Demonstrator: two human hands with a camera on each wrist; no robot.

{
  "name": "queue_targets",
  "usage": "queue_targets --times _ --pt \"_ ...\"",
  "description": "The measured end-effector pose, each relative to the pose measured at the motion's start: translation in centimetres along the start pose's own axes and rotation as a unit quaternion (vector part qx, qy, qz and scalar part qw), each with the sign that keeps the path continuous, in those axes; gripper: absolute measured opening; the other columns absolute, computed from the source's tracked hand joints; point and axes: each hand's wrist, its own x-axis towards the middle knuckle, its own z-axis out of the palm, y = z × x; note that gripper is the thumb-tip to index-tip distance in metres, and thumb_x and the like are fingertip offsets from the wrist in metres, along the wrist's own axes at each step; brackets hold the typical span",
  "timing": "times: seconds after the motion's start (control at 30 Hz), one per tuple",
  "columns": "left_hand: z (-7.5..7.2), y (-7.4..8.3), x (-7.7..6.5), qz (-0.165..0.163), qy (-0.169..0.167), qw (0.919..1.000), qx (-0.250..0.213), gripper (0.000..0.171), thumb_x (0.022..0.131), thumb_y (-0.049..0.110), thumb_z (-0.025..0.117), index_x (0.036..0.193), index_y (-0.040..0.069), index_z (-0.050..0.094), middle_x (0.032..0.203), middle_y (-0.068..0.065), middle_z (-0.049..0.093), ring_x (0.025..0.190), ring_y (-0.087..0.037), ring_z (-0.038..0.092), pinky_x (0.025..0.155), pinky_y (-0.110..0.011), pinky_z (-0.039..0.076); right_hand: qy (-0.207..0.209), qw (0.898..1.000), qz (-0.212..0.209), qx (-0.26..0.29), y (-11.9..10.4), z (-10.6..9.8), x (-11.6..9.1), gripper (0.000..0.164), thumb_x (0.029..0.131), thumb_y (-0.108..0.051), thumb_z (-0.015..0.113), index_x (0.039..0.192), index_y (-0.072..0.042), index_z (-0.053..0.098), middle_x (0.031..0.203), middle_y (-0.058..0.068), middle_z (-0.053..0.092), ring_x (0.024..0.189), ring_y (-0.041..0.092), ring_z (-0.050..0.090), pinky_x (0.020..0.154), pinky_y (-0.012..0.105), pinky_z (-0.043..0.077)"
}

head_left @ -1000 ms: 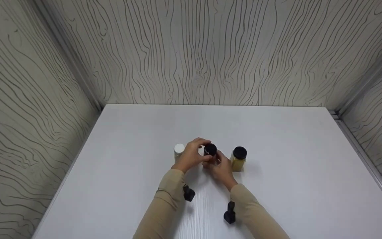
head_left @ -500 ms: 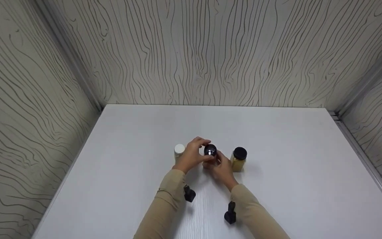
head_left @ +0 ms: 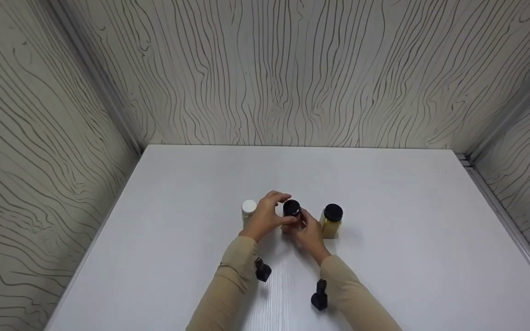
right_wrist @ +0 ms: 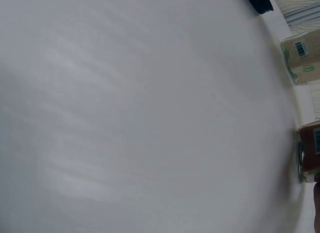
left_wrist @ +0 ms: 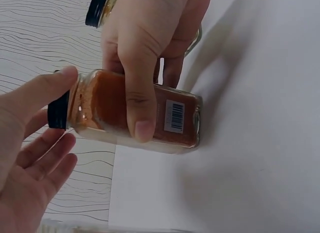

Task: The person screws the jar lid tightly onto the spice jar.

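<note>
A square glass spice jar (left_wrist: 107, 100) of orange-red powder, with a black lid (head_left: 291, 208), is between both hands. My left hand (head_left: 265, 216) pinches the lid from the left, its thumb (left_wrist: 55, 85) at the lid's edge; its other fingers spread loosely below in the left wrist view. My right hand (head_left: 310, 236) grips the jar's body, thumb (left_wrist: 140, 108) lying across the glass beside a barcode label. Left of the hands stands a jar with a white lid (head_left: 249, 206), partly hidden by the left hand. To the right stands a jar of yellow contents (head_left: 331, 228) with a black lid.
The white tabletop (head_left: 177, 193) ends at a wood-grain patterned back wall (head_left: 265, 78). Black devices hang at both sleeves, a left one (head_left: 263, 271) and a right one (head_left: 319, 299). At the right wrist view's edge shows a pale-filled jar (right_wrist: 305, 58).
The shine on the black lid has shifted, and the left fingers have moved slightly around it. The right hand and the standing jars keep their places.
</note>
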Motion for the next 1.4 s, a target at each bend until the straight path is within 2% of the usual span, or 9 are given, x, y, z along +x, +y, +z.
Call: queue_targets --times 0.17,0.43,0.53,0.73,0.93,1.1,1.4 --pt "0.11 0.1 -0.13 0.002 0.009 0.9999 0.009 0.051 0.08 0.018 0.078 0.125 0.002 0.06 0.117 -0.014 0.063 0.11 -0.025 0.062 0.097 -0.037 0.054 -0.003 1.0 -0.005 -0.001 0.11 0.03 -0.01 0.05 0.075 -0.001 0.075 0.121 0.011 0.057 0.118 0.029 0.065 0.114 0.041 0.062 0.099 0.05 0.051" --pt "-0.02 0.25 0.09 0.016 -0.012 0.9997 -0.015 0.049 0.081 0.006 0.075 0.127 -0.001 0.058 0.123 -0.016 0.063 0.117 -0.028 0.061 0.102 -0.041 0.052 -0.008 1.0 0.006 0.019 0.25 0.0 -0.01 0.051 0.073 0.008 0.067 0.123 0.012 0.055 0.124 0.032 0.061 0.118 0.044 0.059 0.101 0.05 0.05" --pt "0.09 0.07 0.16 0.008 -0.009 0.9998 -0.014 0.052 0.08 0.01 0.077 0.127 -0.001 0.058 0.123 -0.016 0.062 0.117 -0.028 0.06 0.101 -0.041 0.052 -0.007 1.0 0.005 0.02 0.24 -0.01 -0.01 0.052 0.072 0.009 0.066 0.123 0.012 0.055 0.124 0.032 0.061 0.118 0.044 0.059 0.101 0.049 0.05" --pt "0.41 0.0 -0.02 -0.015 0.009 0.9998 0.001 0.054 0.08 0.021 0.078 0.126 0.002 0.059 0.117 -0.014 0.063 0.112 -0.025 0.061 0.098 -0.04 0.053 -0.006 1.0 0.006 0.013 0.23 0.06 0.01 0.052 0.075 0.0 0.074 0.123 0.01 0.056 0.123 0.03 0.062 0.118 0.042 0.06 0.102 0.05 0.05" --pt "0.15 0.23 -0.01 0.006 0.006 0.9999 0.009 0.051 0.082 0.016 0.077 0.127 0.001 0.058 0.119 -0.015 0.065 0.114 -0.027 0.062 0.101 -0.04 0.052 -0.009 1.0 0.02 0.011 0.13 0.06 0.05 0.055 0.077 -0.009 0.078 0.125 0.007 0.056 0.123 0.027 0.064 0.118 0.039 0.06 0.102 0.048 0.05" --pt "-0.01 0.23 0.08 0.016 -0.01 0.9998 0.005 0.052 0.082 0.011 0.076 0.129 0.0 0.056 0.125 -0.017 0.063 0.118 -0.029 0.061 0.102 -0.041 0.052 -0.004 1.0 0.013 0.008 0.09 0.06 0.12 0.054 0.077 -0.009 0.078 0.124 0.007 0.057 0.12 0.027 0.065 0.116 0.039 0.061 0.1 0.047 0.052" --pt "0.32 0.14 -0.14 -0.008 0.018 0.9997 0.017 0.053 0.08 0.023 0.079 0.124 0.001 0.06 0.114 -0.014 0.062 0.108 -0.026 0.061 0.095 -0.039 0.054 -0.006 1.0 0.013 0.007 0.05 0.05 0.01 0.057 0.075 -0.012 0.081 0.123 0.007 0.057 0.119 0.027 0.066 0.116 0.038 0.062 0.102 0.049 0.05"
